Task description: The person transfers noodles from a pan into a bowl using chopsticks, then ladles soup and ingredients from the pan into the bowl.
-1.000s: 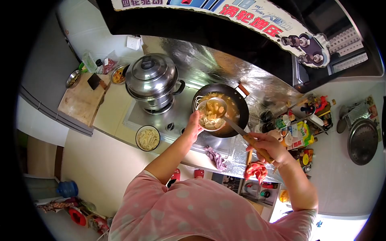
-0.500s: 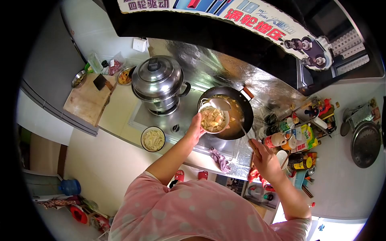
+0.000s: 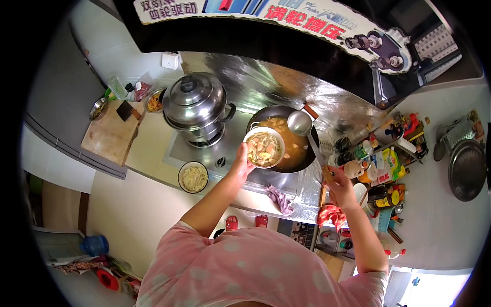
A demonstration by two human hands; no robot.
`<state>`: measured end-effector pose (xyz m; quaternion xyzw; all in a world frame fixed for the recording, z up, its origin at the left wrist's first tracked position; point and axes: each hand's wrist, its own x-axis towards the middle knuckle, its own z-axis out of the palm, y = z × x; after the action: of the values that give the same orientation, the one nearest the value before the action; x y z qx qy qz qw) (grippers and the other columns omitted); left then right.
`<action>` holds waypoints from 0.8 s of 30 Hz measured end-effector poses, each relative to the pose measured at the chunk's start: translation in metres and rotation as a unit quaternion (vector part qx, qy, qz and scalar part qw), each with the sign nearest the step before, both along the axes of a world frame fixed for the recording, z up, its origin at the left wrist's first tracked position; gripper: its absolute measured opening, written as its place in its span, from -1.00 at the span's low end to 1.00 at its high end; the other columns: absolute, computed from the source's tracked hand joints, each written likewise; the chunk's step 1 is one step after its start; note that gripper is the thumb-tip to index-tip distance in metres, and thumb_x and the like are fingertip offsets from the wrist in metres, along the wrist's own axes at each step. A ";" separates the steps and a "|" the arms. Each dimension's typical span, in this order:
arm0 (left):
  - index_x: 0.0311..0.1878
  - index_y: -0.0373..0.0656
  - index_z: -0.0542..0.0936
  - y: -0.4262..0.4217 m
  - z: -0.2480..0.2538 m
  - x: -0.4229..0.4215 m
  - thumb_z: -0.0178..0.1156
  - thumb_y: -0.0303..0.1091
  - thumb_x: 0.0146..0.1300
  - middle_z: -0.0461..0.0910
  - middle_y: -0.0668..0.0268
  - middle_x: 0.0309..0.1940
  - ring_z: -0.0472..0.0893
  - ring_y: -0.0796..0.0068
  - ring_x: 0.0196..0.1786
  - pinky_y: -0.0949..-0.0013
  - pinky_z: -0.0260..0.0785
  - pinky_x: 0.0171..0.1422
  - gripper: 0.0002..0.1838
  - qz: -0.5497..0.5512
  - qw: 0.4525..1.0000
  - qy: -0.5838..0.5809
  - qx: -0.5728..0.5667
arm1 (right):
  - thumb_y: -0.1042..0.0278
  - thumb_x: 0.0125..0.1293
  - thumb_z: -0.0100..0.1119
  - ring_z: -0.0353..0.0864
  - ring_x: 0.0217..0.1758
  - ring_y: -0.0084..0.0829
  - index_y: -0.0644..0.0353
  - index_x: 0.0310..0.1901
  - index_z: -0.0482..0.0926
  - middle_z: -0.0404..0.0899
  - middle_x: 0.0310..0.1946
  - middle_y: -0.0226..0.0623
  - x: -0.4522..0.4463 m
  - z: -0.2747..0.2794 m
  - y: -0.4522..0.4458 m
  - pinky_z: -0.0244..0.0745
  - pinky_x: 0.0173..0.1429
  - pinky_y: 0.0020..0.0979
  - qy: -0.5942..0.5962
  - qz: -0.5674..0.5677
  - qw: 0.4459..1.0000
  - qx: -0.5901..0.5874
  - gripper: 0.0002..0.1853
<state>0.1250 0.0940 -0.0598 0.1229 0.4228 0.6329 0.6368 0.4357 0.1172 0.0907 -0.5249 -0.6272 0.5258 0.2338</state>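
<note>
My left hand [image 3: 241, 162] grips a white bowl [image 3: 265, 148] by its left side, over the front left of the wok. Noodles and pieces of food in broth fill the bowl. My right hand [image 3: 340, 187] is closed around the wooden handle of a ladle [image 3: 300, 124]. The ladle's round metal head is up over the wok's back right rim. Brown soup with pale pieces floating in it lies in the dark wok [image 3: 254, 121], which is on the stove. Some noodles show in the soup by the bowl's left edge.
A large steamer pot [image 3: 194, 102] stands left of the wok. A second bowl of noodles [image 3: 193, 177] is at the counter's front edge. Far left lies a cutting board [image 3: 110, 133] with a cleaver [image 3: 124, 110]. Bottles and a seasoning rack [image 3: 409, 138] crowd the right. A cloth [image 3: 279, 199] lies in front.
The ladle has moved from over the bowl to the right and back, with my right hand pulling slightly right. The bowl is more level and its contents show more fully.
</note>
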 end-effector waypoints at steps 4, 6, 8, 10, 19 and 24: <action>0.30 0.08 0.20 -0.008 -0.006 -0.010 -0.22 0.39 0.19 0.35 0.38 0.20 0.35 0.47 0.23 0.25 0.16 0.30 -0.25 -0.020 1.000 -0.020 0.007 | 0.43 0.10 0.07 0.58 -0.33 -0.11 0.07 0.14 0.35 0.53 -0.32 0.01 0.014 -0.051 0.014 0.46 -0.24 -0.24 -0.210 0.043 0.960 0.181 -0.50; 0.30 0.08 0.21 -0.015 -0.005 -0.012 -0.22 0.39 0.19 0.36 0.39 0.20 0.37 0.45 0.21 0.25 0.19 0.28 -0.25 -0.012 1.000 -0.019 -0.010 | 0.43 0.10 0.03 0.55 -0.26 0.01 0.04 0.14 0.36 0.53 -0.30 0.05 0.016 -0.066 0.013 0.45 -0.16 -0.18 -0.248 0.057 0.938 0.236 -0.52; 0.30 0.08 0.21 -0.020 -0.003 -0.013 -0.24 0.39 0.20 0.37 0.38 0.19 0.39 0.44 0.20 0.26 0.21 0.26 -0.25 -0.006 1.000 -0.014 -0.022 | 0.42 0.10 0.01 0.52 -0.16 0.08 0.04 0.13 0.36 0.53 -0.24 0.09 0.013 -0.068 0.010 0.41 -0.08 -0.12 -0.260 0.052 0.950 0.167 -0.52; 0.30 0.08 0.21 -0.025 -0.005 -0.016 -0.26 0.39 0.21 0.37 0.39 0.19 0.40 0.42 0.19 0.25 0.22 0.25 -0.25 -0.001 0.999 -0.016 -0.028 | 0.43 0.09 0.01 0.52 -0.16 0.07 0.05 0.13 0.36 0.53 -0.24 0.09 0.010 -0.070 0.007 0.42 -0.09 -0.14 -0.258 0.053 0.955 0.134 -0.52; 0.33 0.05 0.09 -0.038 -0.010 -0.025 -0.22 0.29 0.27 0.30 0.26 0.23 0.36 0.33 0.23 0.14 0.20 0.30 -0.30 0.004 0.999 -0.039 0.011 | 0.39 0.19 0.04 0.46 -0.73 -0.41 0.14 0.10 0.39 0.57 -0.51 -0.15 -0.013 -0.087 0.005 0.32 -0.67 -0.37 -0.139 0.010 0.989 -0.052 -0.60; 0.32 0.00 0.09 -0.041 -0.011 -0.029 -0.20 0.28 0.27 0.30 0.23 0.22 0.38 0.30 0.22 0.16 0.22 0.30 -0.29 0.014 0.999 -0.050 0.004 | 0.43 0.23 -0.06 0.34 -0.83 -0.45 0.20 0.12 0.36 0.57 -0.46 -0.13 -0.021 -0.096 0.016 0.21 -0.77 -0.41 0.028 -0.057 0.971 -0.229 -0.61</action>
<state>0.0959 0.0526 -0.0706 0.0876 0.3901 0.6489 0.6474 0.4151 0.1330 -0.0053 -0.5846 -0.4523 0.6556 0.1544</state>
